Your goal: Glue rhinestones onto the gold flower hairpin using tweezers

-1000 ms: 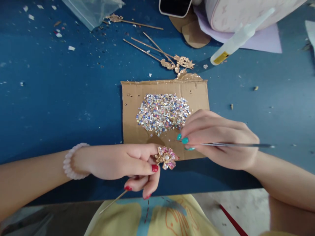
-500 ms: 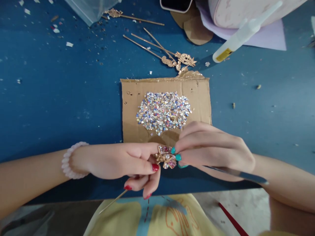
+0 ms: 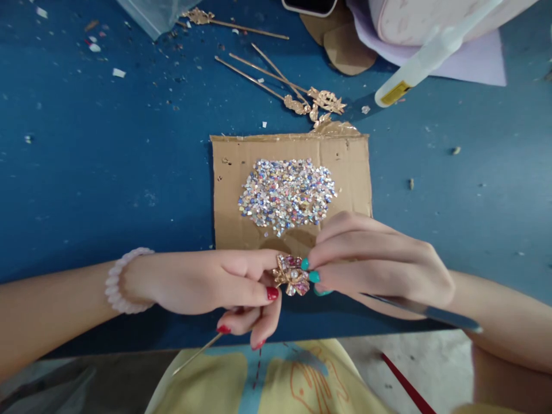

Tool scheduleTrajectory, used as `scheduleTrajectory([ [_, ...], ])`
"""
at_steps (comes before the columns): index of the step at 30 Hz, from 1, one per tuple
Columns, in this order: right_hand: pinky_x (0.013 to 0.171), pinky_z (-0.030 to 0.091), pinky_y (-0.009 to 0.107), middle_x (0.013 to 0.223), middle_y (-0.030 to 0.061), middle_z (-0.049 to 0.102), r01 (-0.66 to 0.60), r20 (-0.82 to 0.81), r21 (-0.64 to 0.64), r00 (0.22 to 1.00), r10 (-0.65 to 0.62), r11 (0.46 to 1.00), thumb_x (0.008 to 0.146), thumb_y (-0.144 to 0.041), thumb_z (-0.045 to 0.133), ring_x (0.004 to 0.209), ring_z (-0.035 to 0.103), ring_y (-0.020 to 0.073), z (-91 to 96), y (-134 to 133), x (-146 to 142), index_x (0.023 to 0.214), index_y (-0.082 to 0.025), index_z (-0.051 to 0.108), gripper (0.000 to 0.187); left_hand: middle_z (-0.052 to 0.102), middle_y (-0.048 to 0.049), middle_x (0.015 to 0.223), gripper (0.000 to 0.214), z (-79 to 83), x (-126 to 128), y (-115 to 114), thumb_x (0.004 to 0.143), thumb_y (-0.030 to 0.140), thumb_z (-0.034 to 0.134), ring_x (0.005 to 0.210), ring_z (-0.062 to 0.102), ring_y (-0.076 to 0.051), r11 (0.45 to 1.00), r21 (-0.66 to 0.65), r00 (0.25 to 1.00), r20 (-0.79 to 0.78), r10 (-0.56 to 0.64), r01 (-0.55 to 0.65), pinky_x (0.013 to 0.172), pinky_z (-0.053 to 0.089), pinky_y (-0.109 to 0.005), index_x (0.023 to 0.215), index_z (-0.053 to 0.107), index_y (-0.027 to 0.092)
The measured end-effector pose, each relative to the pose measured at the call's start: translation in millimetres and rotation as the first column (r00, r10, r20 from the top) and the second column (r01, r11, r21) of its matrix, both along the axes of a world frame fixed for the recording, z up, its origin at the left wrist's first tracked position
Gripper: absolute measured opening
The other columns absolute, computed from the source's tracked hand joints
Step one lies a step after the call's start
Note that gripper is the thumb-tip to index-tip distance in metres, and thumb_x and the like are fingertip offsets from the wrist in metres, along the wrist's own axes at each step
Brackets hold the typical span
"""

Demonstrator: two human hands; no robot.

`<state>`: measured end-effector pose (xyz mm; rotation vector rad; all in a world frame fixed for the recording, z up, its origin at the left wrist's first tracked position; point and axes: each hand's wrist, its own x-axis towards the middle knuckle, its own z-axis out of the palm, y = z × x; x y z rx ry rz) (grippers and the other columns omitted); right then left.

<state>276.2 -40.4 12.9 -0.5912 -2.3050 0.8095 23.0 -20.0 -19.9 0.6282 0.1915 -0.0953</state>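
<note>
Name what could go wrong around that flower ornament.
The right hand, at the flower ornament with a slim tool, might slip and mark a petal. The left hand might lose its grip and drop the ornament. Either hand might brush the loose chips on the cardboard just beyond and scatter them.

Blue tabletop (image 3: 86, 195) spans most of the view. See-thru plastic bag (image 3: 156, 14) is at 11 o'c., white scrap (image 3: 118, 73) at 10. Phone (image 3: 311, 5), cut by top edge, is approx. 12; rounded cardboard offcuts (image 3: 349, 52) at 1. Pinkish case (image 3: 405, 22) sits btwn 1 & 2, partly over lilac sheet (image 3: 483, 64); translucent bottle (image 3: 425, 62) w/ yellow label is at 2. Red rod (image 3: 407, 384) shows btwn 4 & 5.
</note>
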Motion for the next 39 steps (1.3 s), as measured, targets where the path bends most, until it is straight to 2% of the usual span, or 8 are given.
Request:
scheduleTrajectory([
  [18, 0.086, 0.062, 0.036, 0.097, 0.0135, 0.075, -0.02, 0.003, -0.014, 1.0, 0.02, 1.0, 0.096, -0.006, 0.059, 0.096, 0.064, 0.0179, -2.3, 1.8, 0.3, 0.098, -0.008, 0.067, 0.008, 0.061, 0.0009, 0.08, 0.011, 3.4, 0.5, 2.3, 0.108, 0.017, 0.034, 0.05, 0.04, -0.008, 0.999, 0.025, 0.999, -0.036, -0.027, 0.028, 0.048, 0.031, -0.022, 0.113, 0.043, 0.02],
  [23, 0.084, 0.062, 0.036, 0.097, 0.0121, 0.076, -0.015, -0.003, -0.004, 1.0, 0.015, 1.0, 0.097, -0.007, 0.058, 0.095, 0.066, 0.0173, -2.1, 0.8, -1.0, 0.099, -0.011, 0.067, 0.01, 0.06, 0.0013, 0.08, 0.012, 1.5, 0.3, 0.8, 0.108, 0.016, 0.034, 0.05, 0.039, -0.007, 1.0, 0.015, 1.0, -0.01, -0.015, 0.015, 0.047, 0.031, -0.022, 0.115, 0.044, 0.019],
  [28, 0.084, 0.062, 0.036, 0.096, 0.0125, 0.075, -0.01, -0.052, -0.005, 0.999, 0.01, 1.0, 0.097, -0.008, 0.06, 0.092, 0.067, 0.0168, -3.1, 3.6, 2.2, 0.098, -0.01, 0.066, 0.007, 0.061, 0.001, 0.081, 0.009, 2.2, -0.1, 0.3, 0.108, 0.018, 0.035, 0.051, 0.04, -0.007, 1.0, 0.018, 1.0, -0.021, -0.017, 0.017, 0.048, 0.032, -0.021, 0.113, 0.043, 0.019],
  [34, 0.087, 0.06, 0.035, 0.093, 0.0088, 0.073, 0.089, -0.134, -0.077, 0.986, -0.099, 0.993, 0.097, -0.009, 0.061, 0.094, 0.07, 0.0148, -9.2, 10.2, 4.2, 0.099, -0.012, 0.065, 0.005, 0.059, 0.0024, 0.08, 0.008, 6.4, 2.0, 2.5, 0.11, 0.023, 0.035, 0.049, 0.037, -0.007, 0.999, 0.018, 0.997, -0.052, -0.048, 0.049, 0.047, 0.029, -0.022, 0.115, 0.04, 0.02],
  [39, 0.084, 0.061, 0.034, 0.094, 0.007, 0.074, 0.079, -0.112, -0.067, 0.99, -0.086, 0.995, 0.1, -0.015, 0.057, 0.093, 0.07, 0.0143, -9.3, 8.8, 3.3, 0.1, -0.015, 0.064, 0.007, 0.059, 0.0028, 0.08, 0.007, 6.9, 2.2, 3.3, 0.109, 0.024, 0.037, 0.049, 0.038, -0.007, 0.999, 0.01, 0.997, -0.057, -0.043, 0.044, 0.049, 0.03, -0.024, 0.114, 0.04, 0.02],
])
